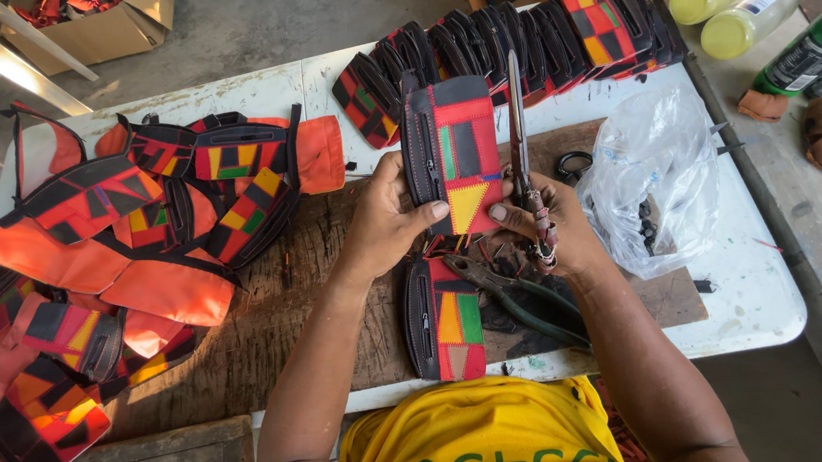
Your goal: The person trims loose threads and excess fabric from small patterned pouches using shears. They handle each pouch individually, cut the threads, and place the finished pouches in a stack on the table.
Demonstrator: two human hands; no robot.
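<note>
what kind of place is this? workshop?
Likely a small craft workshop for sewn patchwork pouches. The left hand holds one pouch and the right hand holds scissors. Finished pouches are lined up in a row, pliers lie on the table, and the floor is bare concrete.

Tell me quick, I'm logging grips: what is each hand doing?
Left hand: closed on the pouch.
Right hand: holds the scissors, thumb on the pouch.

The left hand (pixel 385 225) and right hand (pixel 547 233) hold up a patchwork pouch (pixel 454 156) between them. The right hand also grips scissors (pixel 520 135), pointing up. Below the hands, pliers (pixel 518 296) and another pouch (pixel 445 318) lie on the table (pixel 759 298).
</note>
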